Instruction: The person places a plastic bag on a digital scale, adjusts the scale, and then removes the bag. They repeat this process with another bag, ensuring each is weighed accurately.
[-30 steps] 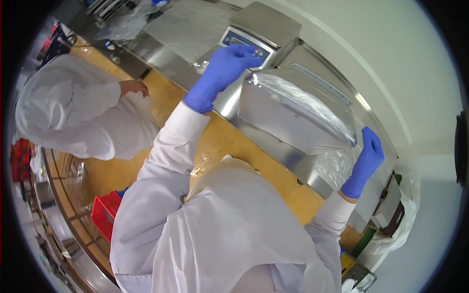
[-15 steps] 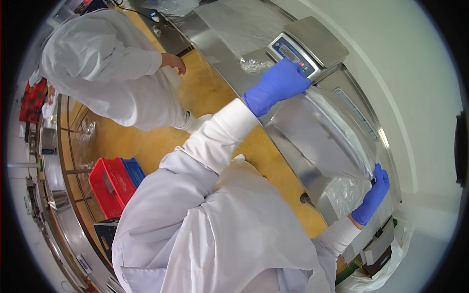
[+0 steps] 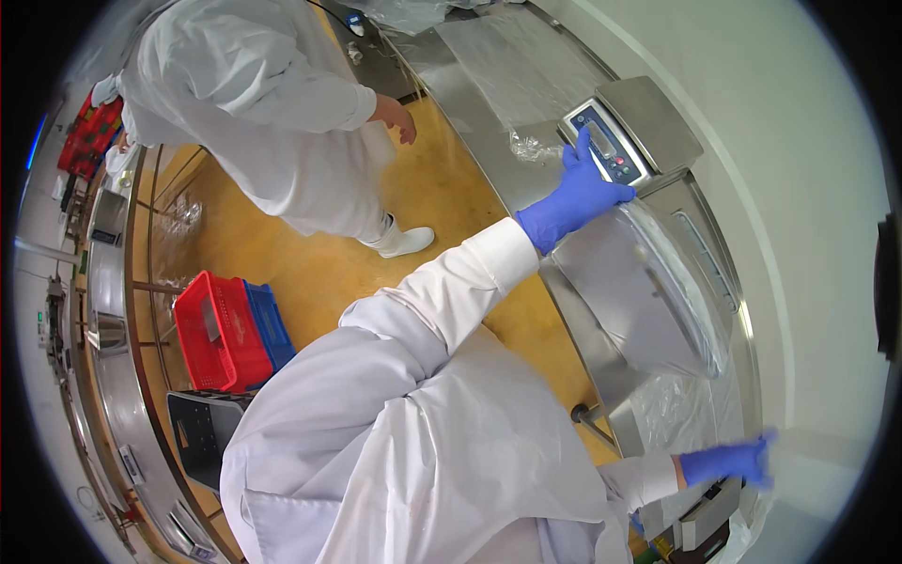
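Note:
A steel scale with a blue display panel [image 3: 606, 141] stands on the counter. Beside it sits a shallow grey tub [image 3: 615, 291] lined with clear plastic film [image 3: 691, 310]. My left hand [image 3: 578, 195], in a blue glove, is at the panel's near edge, over the tub's corner. One finger stretches up along the panel and the others are apart; whether it presses a button I cannot tell. My right hand [image 3: 723, 462], also gloved in blue, is off the tub to the lower right. Its fingers look spread, though motion blurs their tips, and nothing shows in them.
Clear plastic sheets [image 3: 512, 66] lie on the steel counter [image 3: 507, 164]. A person in white [image 3: 272, 113] stands at the left near the counter. Red [image 3: 221, 329] and blue crates [image 3: 271, 324] and a black crate [image 3: 202, 437] are behind my left arm. A white wall borders the right.
My right hand has let go of the lined tub's near corner and swung away to the lower right. My left hand's finger now extends upward by the panel. The view has shifted.

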Available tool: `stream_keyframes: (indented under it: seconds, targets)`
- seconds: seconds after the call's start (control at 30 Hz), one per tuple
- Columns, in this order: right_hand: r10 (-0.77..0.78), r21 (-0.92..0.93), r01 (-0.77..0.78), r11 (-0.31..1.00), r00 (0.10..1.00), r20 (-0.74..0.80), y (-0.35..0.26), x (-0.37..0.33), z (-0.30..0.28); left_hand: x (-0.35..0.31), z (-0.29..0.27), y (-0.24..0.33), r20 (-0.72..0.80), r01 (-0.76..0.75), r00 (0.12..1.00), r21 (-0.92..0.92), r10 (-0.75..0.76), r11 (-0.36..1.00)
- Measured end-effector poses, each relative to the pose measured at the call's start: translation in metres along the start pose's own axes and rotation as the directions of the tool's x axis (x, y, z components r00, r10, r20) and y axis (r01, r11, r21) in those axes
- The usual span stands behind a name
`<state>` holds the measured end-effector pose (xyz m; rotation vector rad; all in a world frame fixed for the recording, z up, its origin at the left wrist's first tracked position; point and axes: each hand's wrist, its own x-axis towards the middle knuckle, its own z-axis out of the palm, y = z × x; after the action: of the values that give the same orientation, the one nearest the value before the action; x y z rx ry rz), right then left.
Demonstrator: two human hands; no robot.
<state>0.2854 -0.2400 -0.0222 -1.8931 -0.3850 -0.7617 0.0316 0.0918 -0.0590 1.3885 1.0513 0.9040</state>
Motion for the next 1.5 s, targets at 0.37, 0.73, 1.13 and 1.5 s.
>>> stream_keyframes:
  seconds: [0.37,0.73,1.13,1.5]
  targets:
    - [-0.467,0.389,0.270,0.881,0.634,0.617,-0.119,-0.064,0.024,-0.094,0.059,0.039,0.647,-0.927,0.375,0.243,0.664,0.286]
    - [-0.554,0.193,0.614,0.765,0.476,0.683,-0.099,-0.081,0.046,-0.078,0.041,0.040,0.582,-0.827,0.551,0.476,0.597,0.299]
    - [-0.239,0.090,0.238,0.967,0.733,0.637,-0.075,-0.068,0.036,-0.062,0.008,0.027,0.327,-0.606,0.784,0.218,0.528,0.765]
    - [0.088,0.537,-0.233,0.811,0.956,0.281,-0.042,-0.099,0.077,-0.039,0.017,-0.032,0.142,-0.551,0.796,-0.236,0.589,0.801]
